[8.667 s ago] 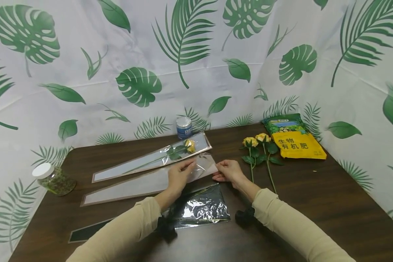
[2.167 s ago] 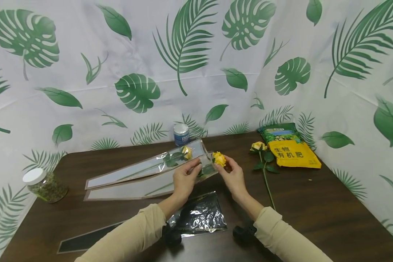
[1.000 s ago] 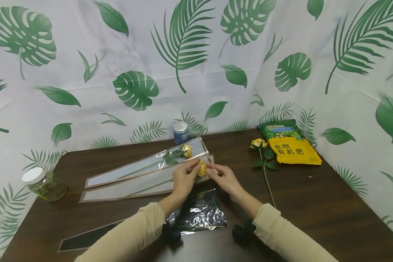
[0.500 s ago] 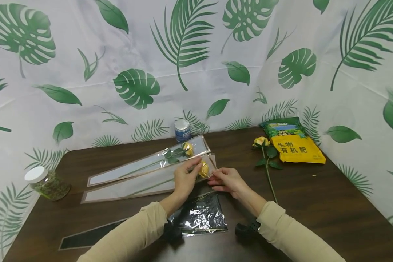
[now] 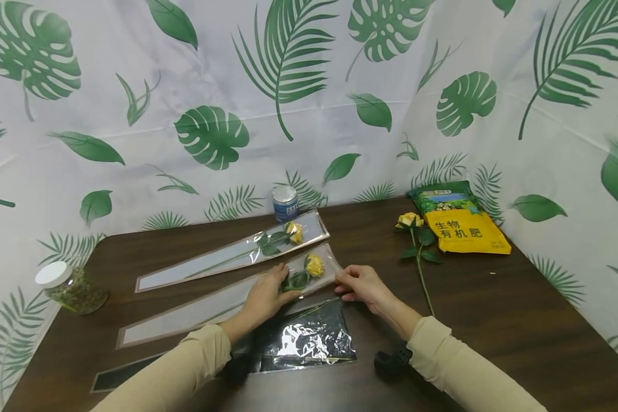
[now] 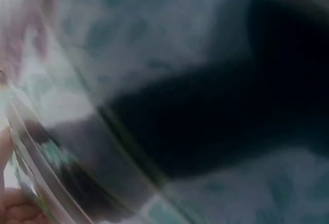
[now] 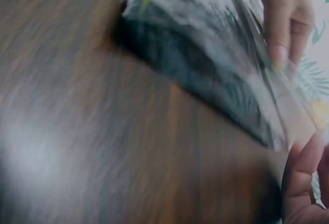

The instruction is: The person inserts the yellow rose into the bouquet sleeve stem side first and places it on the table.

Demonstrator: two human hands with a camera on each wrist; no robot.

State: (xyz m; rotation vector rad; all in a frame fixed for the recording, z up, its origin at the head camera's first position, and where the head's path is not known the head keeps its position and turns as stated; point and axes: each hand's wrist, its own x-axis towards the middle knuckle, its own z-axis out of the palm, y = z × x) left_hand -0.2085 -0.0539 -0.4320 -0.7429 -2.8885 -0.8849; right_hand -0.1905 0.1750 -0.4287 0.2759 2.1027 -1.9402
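Observation:
A clear flower sleeve (image 5: 185, 312) holding a yellow rose (image 5: 315, 265) lies slanted on the table; the bloom is near its wide end. My left hand (image 5: 260, 297) spans the sleeve below the bloom, thumb along the near edge and fingers at the far edge, gripping it. At the wide end's corner, my right hand (image 5: 363, 288) pinches the film between thumb and fingers. Behind lies a second sleeve (image 5: 185, 276) with another yellow rose (image 5: 293, 232). The left wrist view is dark and blurred; the right wrist view shows both hands at the film.
A shiny black packet (image 5: 309, 337) and a dark sleeve (image 5: 126, 369) lie on the near side. To the right are a loose yellow rose (image 5: 409, 221) and a yellow fertilizer bag (image 5: 466, 232). A blue tin (image 5: 285, 204) stands behind; a lidded jar (image 5: 74, 289) lies left.
One of two loose roses on the right is now inside the front sleeve. Most recently, my left hand has shifted left along the sleeve, which has moved nearer, away from the rear one.

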